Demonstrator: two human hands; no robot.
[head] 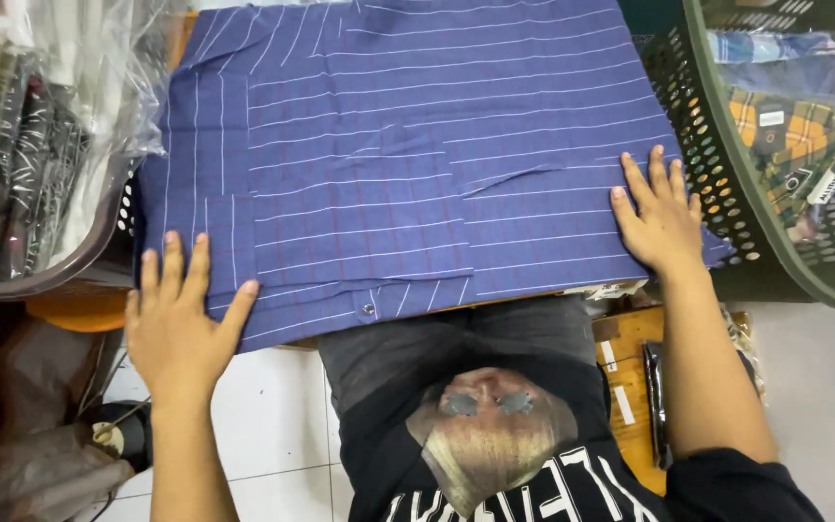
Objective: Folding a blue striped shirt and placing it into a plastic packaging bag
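**Shirt partly folded, both hands pressing it flat**

We see the blue striped shirt (408,155) spread across the surface, and we judge the fold to be under way rather than finished. The cloth already lies in layers: a panel is doubled over at the left side, a buttoned edge runs along the near hem, and a crease crosses the middle. The piece is still broad, filling the space between the two baskets, so we take it that further folds remain before it makes a compact stack.

Our left hand (178,324) rests open, fingers spread, on the near left corner of the shirt, palm hanging partly off the edge. Our right hand (659,217) lies flat and open on the right edge, fingers pointing away from us. Neither hand grips anything; both press down on the cloth. The shirt thus lies between and beneath the hands, stretching away from us.

To the right stands a green basket (727,193) with folded, bagged shirts inside; to the left a grey basket (70,261) holds more wrapped items.
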